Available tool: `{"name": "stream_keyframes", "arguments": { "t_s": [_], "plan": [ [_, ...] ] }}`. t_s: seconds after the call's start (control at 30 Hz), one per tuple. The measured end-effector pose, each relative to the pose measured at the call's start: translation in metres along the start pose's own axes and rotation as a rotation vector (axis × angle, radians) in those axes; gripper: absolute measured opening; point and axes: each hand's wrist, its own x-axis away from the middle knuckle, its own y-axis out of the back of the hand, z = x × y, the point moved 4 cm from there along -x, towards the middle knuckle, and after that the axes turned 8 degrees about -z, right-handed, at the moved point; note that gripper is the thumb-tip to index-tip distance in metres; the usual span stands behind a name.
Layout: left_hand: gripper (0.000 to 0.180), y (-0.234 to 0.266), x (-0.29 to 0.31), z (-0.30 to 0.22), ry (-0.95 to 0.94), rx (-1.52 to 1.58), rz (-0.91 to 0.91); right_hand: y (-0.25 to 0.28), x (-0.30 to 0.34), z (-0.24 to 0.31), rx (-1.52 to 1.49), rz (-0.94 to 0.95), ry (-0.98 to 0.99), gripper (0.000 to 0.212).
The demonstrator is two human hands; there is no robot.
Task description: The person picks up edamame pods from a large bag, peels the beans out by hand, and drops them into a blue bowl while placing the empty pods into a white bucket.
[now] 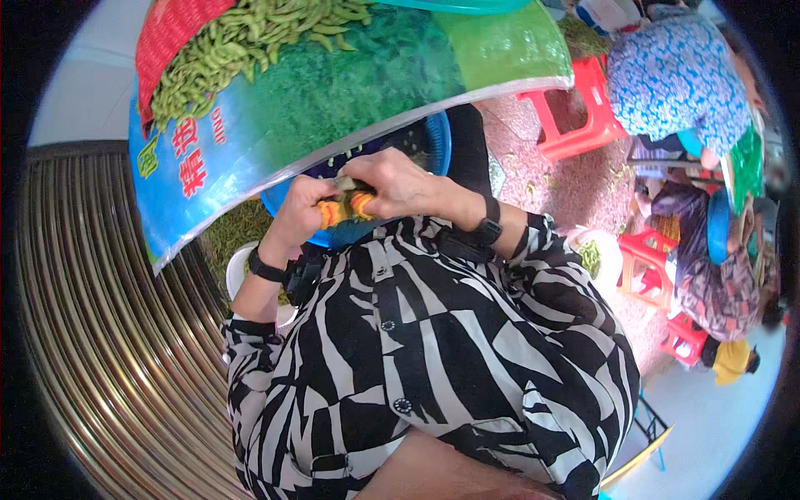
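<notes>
My left hand [298, 210] and my right hand [398, 185] meet in front of my chest, fingers closed and bent inward. Between their fingertips is a small green bean pod [344, 183], mostly covered by the fingers. Orange-and-yellow bands [332, 214] wrap some of the fingers. Below both hands sits a blue basin [439, 143] with a dark inside, where pale green shelled beans [357, 150] lie scattered. Beyond the hands, a heap of green bean pods [267, 37] rests on a printed blue-and-green plastic sheet [367, 87].
A red mesh bag [171, 42] lies at the far left of the sheet. Ribbed metal shutter [117, 317] stands at my left. White buckets [608, 258] flank me, one holding pods. Red stools [579, 112] and other seated people [679, 79] are at the right.
</notes>
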Motion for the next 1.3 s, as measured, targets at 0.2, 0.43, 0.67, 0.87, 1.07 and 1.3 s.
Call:
{"name": "stream_keyframes", "arguments": {
  "t_s": [0.2,0.43,0.67,0.87,1.07,1.3],
  "plan": [
    [0.014,-0.01,0.011,-0.018,0.11,0.069,0.12,0.003,0.0,-0.005,0.07,0.024,-0.046,0.027],
    [0.013,0.057,0.087,0.019,0.418,-0.812,0.149,0.015,0.017,-0.036,0.191,0.001,-0.195,0.026],
    [0.022,0.147,0.131,0.001,0.468,-0.999,-0.135,0.009,0.015,-0.035,-0.057,-0.02,-0.283,0.032],
    [0.03,0.165,0.006,-0.017,-0.051,-1.004,-0.535,0.005,0.011,-0.018,-0.145,0.023,-0.171,0.022],
    [0.029,0.188,-0.04,0.006,0.093,-1.08,-0.636,0.0,0.022,-0.034,-0.207,0.02,-0.231,0.025],
    [0.028,0.205,-0.045,0.02,0.151,-1.089,-0.776,0.007,0.021,-0.025,-0.206,0.118,-0.405,0.036]
  ]
}}
